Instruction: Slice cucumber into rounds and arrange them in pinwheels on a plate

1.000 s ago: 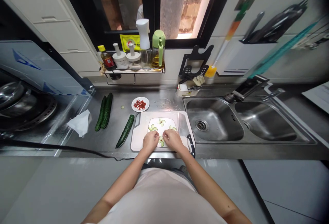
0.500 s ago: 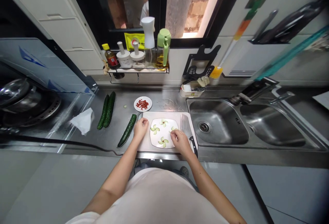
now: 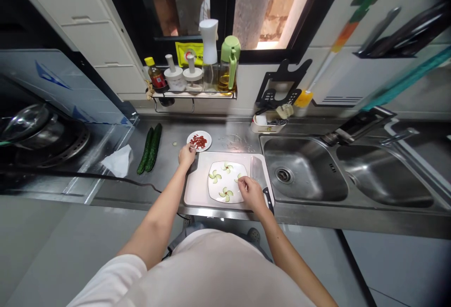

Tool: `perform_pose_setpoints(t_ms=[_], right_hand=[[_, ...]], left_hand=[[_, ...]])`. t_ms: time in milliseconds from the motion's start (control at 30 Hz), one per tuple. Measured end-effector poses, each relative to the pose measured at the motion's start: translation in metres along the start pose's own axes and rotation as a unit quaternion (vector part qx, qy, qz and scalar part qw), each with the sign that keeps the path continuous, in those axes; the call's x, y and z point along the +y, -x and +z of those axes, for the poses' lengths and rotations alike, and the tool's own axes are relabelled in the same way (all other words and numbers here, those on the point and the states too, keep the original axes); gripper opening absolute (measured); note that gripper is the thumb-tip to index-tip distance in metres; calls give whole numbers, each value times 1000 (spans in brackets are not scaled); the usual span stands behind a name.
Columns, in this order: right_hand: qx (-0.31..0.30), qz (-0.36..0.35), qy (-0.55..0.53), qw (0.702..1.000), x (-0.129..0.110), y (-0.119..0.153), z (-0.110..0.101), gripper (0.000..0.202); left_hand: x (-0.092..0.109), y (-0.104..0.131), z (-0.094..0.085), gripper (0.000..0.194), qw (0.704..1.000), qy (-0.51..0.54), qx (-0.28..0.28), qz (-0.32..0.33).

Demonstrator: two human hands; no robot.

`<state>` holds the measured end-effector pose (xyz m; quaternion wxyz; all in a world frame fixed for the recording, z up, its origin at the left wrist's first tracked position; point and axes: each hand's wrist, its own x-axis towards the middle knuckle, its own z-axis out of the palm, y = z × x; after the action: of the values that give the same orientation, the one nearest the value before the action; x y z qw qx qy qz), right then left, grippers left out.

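My left hand is at the near left rim of a small white plate with chopped red pieces, its fingers drawn together; what they hold is too small to see. My right hand has its fingers pinched over the right side of a squarish white plate. Beside those fingertips lie green-edged cucumber slices, partly covered. Pinwheels of curved slices, such as the near one, rest on the plate, some with a red centre. The plate sits on a pale cutting board.
A knife with a black handle lies along the board's right edge. Two whole cucumbers and a crumpled white cloth are at left. A double sink is to the right, a bottle rack behind.
My left hand has moved from the board's left edge forward to the small plate. Its forearm now hides the third cucumber. My right hand stays at the pinwheel plate. The view has shifted slightly.
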<state>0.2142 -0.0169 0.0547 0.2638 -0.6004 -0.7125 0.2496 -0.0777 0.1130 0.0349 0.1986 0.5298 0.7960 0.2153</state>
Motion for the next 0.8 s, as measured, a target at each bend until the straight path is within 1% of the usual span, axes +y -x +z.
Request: perform_pose_setpoints(t_ms=[133, 300, 433, 567, 700, 800], right_hand=[[4, 4, -4, 1000, -1, 6, -2, 24], [12, 16, -6, 1000, 1, 15, -5, 25], [16, 28, 3, 999, 2, 22, -8, 26], [20, 37, 11, 999, 4, 25, -8, 27], [20, 39, 7, 999, 6, 24, -6, 26], [15, 36, 6, 999, 6, 22, -6, 26]], left_hand=[[1, -15, 2, 26, 997, -57, -25, 43], [6, -25, 5, 26, 986, -111, -63, 110], [10, -31, 8, 26, 979, -137, -89, 120], [11, -36, 13, 28, 976, -147, -100, 129], [12, -40, 19, 31, 968, -133, -120, 178], [14, -45, 24, 32, 962, -140, -128, 197]])
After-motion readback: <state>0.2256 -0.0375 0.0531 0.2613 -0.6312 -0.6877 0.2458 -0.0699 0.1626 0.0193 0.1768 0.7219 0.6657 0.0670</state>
